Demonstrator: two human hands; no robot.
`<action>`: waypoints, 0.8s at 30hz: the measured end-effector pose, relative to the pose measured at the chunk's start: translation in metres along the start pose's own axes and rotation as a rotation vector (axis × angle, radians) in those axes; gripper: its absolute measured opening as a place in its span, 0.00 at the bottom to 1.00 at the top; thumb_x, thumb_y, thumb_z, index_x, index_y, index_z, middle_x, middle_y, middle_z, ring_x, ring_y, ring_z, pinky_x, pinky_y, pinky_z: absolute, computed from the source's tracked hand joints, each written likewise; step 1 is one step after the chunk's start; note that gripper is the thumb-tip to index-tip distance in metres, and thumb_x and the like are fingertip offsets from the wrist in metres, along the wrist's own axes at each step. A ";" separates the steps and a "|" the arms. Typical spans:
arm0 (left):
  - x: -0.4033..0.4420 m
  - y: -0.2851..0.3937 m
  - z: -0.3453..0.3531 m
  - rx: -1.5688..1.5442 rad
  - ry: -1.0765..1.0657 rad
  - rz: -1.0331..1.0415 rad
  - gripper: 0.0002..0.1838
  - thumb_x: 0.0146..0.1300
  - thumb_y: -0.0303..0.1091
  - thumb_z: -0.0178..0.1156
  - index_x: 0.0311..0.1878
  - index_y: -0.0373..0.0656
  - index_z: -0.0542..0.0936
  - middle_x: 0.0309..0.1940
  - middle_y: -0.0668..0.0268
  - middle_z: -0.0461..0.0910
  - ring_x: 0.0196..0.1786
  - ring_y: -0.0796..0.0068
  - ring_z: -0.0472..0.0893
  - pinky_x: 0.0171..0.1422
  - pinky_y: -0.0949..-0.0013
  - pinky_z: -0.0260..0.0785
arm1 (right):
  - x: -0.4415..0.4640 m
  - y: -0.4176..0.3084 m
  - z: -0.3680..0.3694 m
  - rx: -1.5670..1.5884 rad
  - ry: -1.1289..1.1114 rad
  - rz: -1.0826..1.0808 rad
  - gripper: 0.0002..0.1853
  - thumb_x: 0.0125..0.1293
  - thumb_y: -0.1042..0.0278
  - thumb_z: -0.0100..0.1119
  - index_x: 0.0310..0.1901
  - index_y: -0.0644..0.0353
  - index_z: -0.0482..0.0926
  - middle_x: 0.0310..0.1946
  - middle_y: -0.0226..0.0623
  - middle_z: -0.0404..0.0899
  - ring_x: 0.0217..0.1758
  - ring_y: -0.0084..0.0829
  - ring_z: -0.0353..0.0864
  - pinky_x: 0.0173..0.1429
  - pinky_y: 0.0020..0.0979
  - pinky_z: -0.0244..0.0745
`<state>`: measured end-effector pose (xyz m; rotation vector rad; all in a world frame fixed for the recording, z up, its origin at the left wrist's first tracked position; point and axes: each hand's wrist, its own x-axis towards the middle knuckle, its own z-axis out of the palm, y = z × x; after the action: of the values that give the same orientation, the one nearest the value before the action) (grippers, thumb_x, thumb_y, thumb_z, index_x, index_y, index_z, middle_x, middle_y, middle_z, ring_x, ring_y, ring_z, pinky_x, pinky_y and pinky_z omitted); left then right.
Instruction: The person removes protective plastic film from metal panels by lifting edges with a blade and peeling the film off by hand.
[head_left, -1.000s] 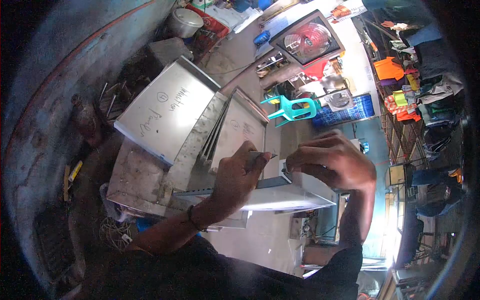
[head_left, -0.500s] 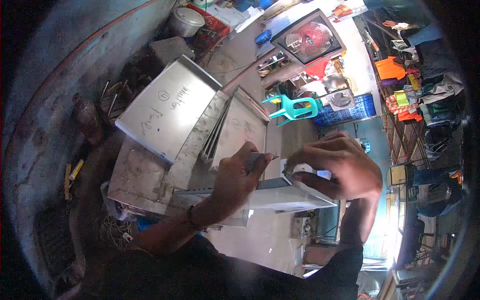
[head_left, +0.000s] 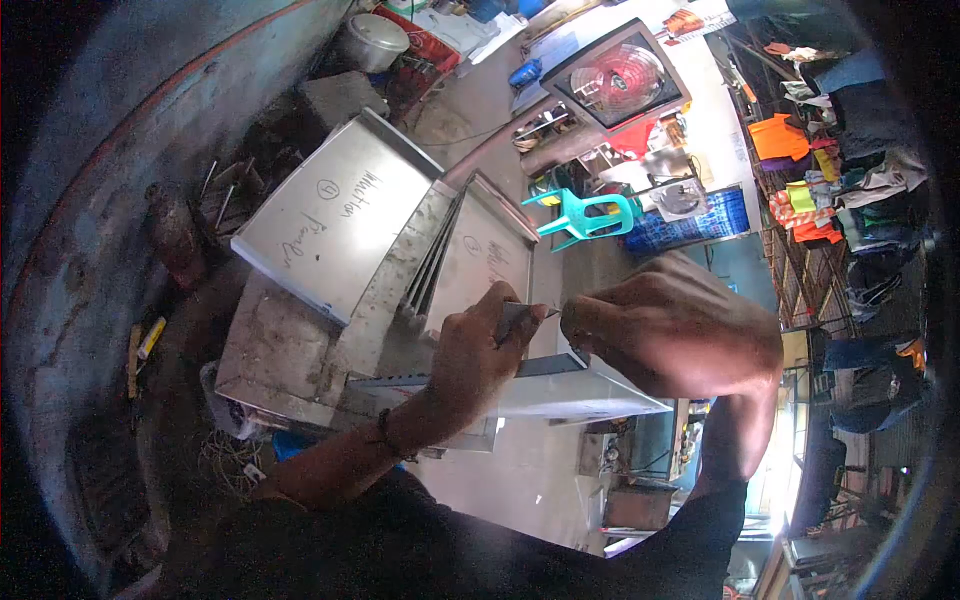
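Note:
My left hand (head_left: 475, 350) is closed around a grey tool (head_left: 514, 320) whose thin pointed tip sticks out to the right. Its wrist lies over the edge of a shallow white metal panel (head_left: 585, 392), which has a row of dark slots along its folded edge. By the corner of that panel, my right hand (head_left: 680, 330) is closed with thumb and fingers together, close to the tool's tip. Whatever its fingertips may hold is hidden. Behind my left hand rests a stack of white panels (head_left: 485, 260) with handwriting on top.
Another handwritten white panel (head_left: 340, 220) lies on the dusty worktable (head_left: 265, 350) at left. Farther back are a turquoise plastic chair (head_left: 590, 218) and a large framed fan (head_left: 620, 80). Clothes (head_left: 780, 138) hang along the right. Tangled cable (head_left: 232, 465) lies at lower left.
My right hand has turned over and its fingers have closed together near the panel corner, nearer the tool's tip. My left hand and the panels have hardly moved.

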<state>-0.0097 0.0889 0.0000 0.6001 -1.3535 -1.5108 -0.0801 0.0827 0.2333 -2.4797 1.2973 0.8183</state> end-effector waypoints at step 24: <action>-0.001 -0.003 0.005 -0.072 0.039 0.000 0.19 0.73 0.47 0.59 0.36 0.40 0.71 0.16 0.58 0.76 0.23 0.61 0.84 0.26 0.59 0.71 | -0.021 0.020 0.027 0.273 0.058 0.018 0.08 0.61 0.74 0.65 0.41 0.59 0.77 0.33 0.36 0.84 0.34 0.43 0.86 0.38 0.40 0.75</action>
<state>-0.0153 0.0915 -0.0020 0.5814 -1.2634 -1.5340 -0.1160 0.0973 0.2240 -2.2942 1.3519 0.5348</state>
